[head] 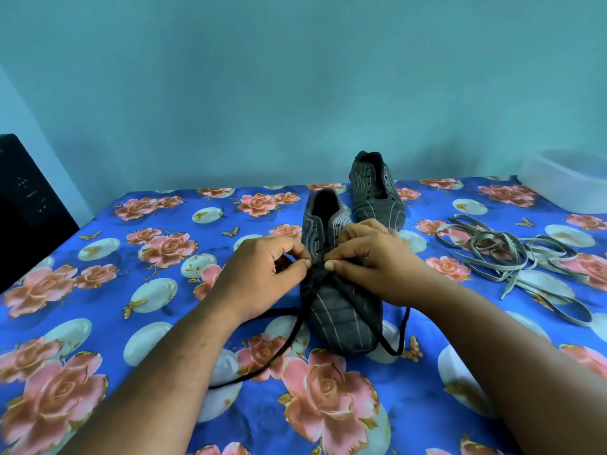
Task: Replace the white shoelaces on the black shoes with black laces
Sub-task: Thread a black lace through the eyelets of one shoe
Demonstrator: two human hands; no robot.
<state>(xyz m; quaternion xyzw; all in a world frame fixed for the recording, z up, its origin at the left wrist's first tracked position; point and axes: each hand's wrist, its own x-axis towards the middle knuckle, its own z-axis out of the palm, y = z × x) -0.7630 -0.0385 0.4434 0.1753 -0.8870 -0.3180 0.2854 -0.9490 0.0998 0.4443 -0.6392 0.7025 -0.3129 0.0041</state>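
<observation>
A black striped shoe (341,310) stands in the middle of the bed, toe toward me. A black lace (282,349) runs through its lower eyelets, and both ends trail down past the toe, one to the left and one to the right. My left hand (266,277) pinches the lace at the left eyelet row. Facing it, my right hand (377,264) pinches the lace at the right row. Behind them a second black shoe (376,192) stands with no lace in it. The removed white laces (512,257) lie in a loose tangle on the right.
A blue floral sheet (131,290) covers the surface. At the far right stands a clear plastic container (565,178), and a black box-like object (29,205) is at the left edge. A teal wall rises behind.
</observation>
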